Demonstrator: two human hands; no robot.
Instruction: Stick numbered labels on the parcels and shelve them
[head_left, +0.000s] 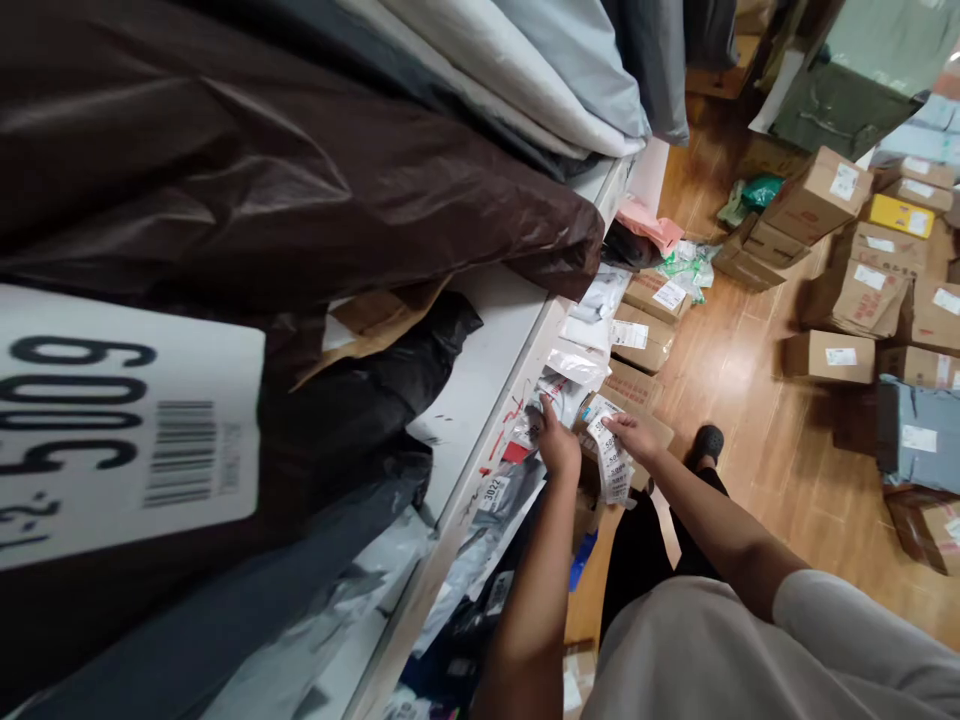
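My right hand (632,437) is closed on a strip of printed number labels (613,462), which hangs down from the fingers. Beside it, my left hand (559,446) reaches in at the lower shelf. Its fingers are on a white plastic parcel (556,392) with red print, and some of them are hidden. Just below that hand lies a parcel with a red patch (516,450). Another bag there carries a tag (493,493) reading 3022.
A shelf edge (480,470) runs diagonally past my left arm. Bagged parcels, including a dark brown one (300,170) and a large 5009 label (127,430), fill the upper shelf. Cardboard boxes (829,355) are stacked on the wooden floor (739,370) at right.
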